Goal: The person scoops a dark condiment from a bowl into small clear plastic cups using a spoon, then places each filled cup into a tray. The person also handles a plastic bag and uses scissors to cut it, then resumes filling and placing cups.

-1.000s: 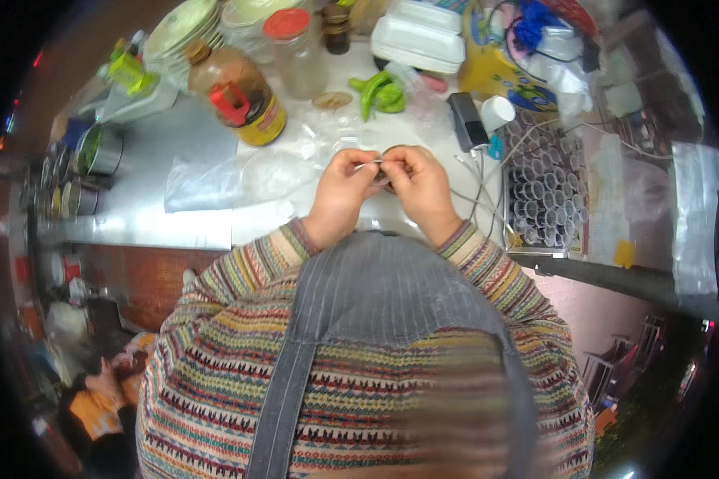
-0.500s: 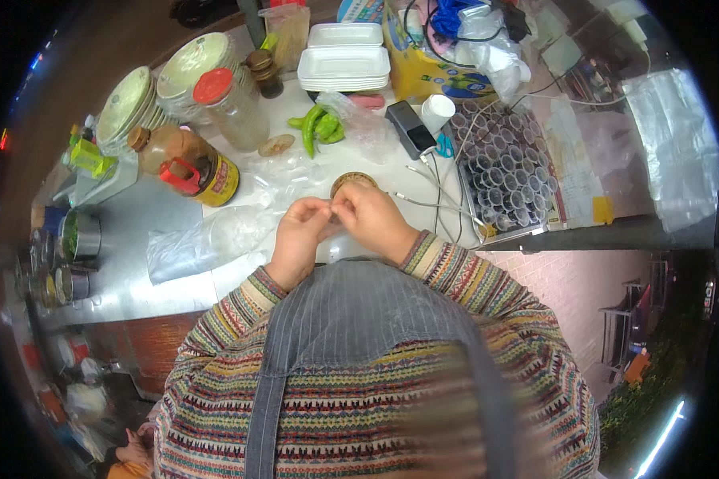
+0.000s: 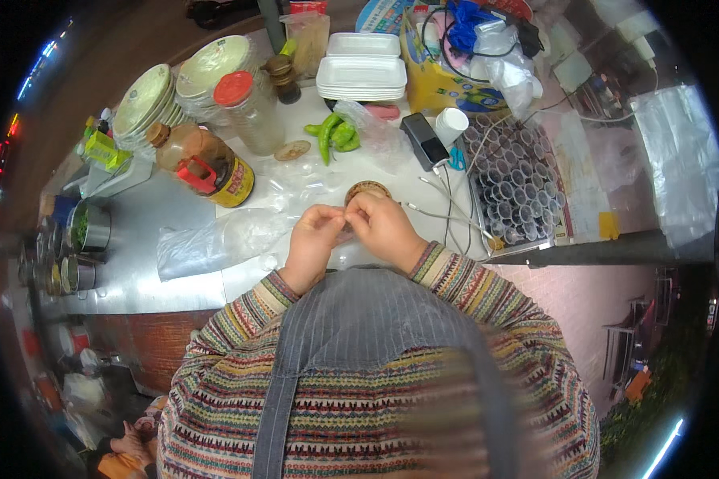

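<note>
My left hand (image 3: 312, 244) and my right hand (image 3: 387, 231) meet over the front of the white table (image 3: 295, 128). Thumbs and forefingers are pinched together, tip to tip. Whatever lies between them is too small or hidden to name. Just beyond my right hand shows the rim of a round brown container (image 3: 367, 188), its lower part covered by the fingers. Clear plastic bags (image 3: 252, 231) lie to the left of my left hand, and white charging cables (image 3: 439, 209) run on the right.
A big brown jug with a red handle (image 3: 204, 164) stands left, before stacked bowls (image 3: 144, 104) and a red-lidded jar (image 3: 252, 116). Green peppers (image 3: 333, 136), white foam trays (image 3: 361, 77), a black power bank (image 3: 423, 140) and a rack of small cups (image 3: 515, 180) lie beyond.
The whole view has shifted slightly, so things on the table sit further right. Both hands keep their fingertips together, with only a slight change in the fingers.
</note>
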Motion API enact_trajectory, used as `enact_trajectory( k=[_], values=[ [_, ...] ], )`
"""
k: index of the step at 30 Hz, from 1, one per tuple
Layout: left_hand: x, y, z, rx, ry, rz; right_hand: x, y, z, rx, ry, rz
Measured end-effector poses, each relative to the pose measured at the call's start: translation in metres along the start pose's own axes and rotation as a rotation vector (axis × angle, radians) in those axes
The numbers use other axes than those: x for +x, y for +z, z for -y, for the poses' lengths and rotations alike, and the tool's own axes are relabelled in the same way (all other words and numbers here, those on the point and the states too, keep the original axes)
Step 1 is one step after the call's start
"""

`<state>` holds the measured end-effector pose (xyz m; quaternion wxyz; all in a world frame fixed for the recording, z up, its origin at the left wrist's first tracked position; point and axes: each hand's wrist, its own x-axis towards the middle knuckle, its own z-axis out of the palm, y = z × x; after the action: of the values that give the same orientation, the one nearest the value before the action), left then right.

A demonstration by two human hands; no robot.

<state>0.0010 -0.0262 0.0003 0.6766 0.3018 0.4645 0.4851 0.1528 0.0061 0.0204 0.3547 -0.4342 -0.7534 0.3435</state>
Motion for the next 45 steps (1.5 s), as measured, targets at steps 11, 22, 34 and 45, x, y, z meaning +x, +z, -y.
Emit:
enact_trajectory(
  k=[11, 22, 34, 45],
  values=[
    [0.002, 0.007, -0.005, -0.153, 0.004, -0.04, -0.001, 0.017, -0.02, 0.324, 0.182, -0.072],
    [0.004, 0.008, -0.011, -0.214, 0.1, 0.052, -0.001, 0.008, -0.005, 0.55, 0.278, 0.058],
    [-0.002, 0.008, -0.01, 0.087, -0.034, 0.003, -0.013, -0.019, 0.008, -0.166, -0.062, 0.057],
    [-0.002, 0.016, -0.013, 0.149, 0.091, 0.071, -0.043, -0.163, -0.045, -0.307, 0.273, -0.286]
  ],
)
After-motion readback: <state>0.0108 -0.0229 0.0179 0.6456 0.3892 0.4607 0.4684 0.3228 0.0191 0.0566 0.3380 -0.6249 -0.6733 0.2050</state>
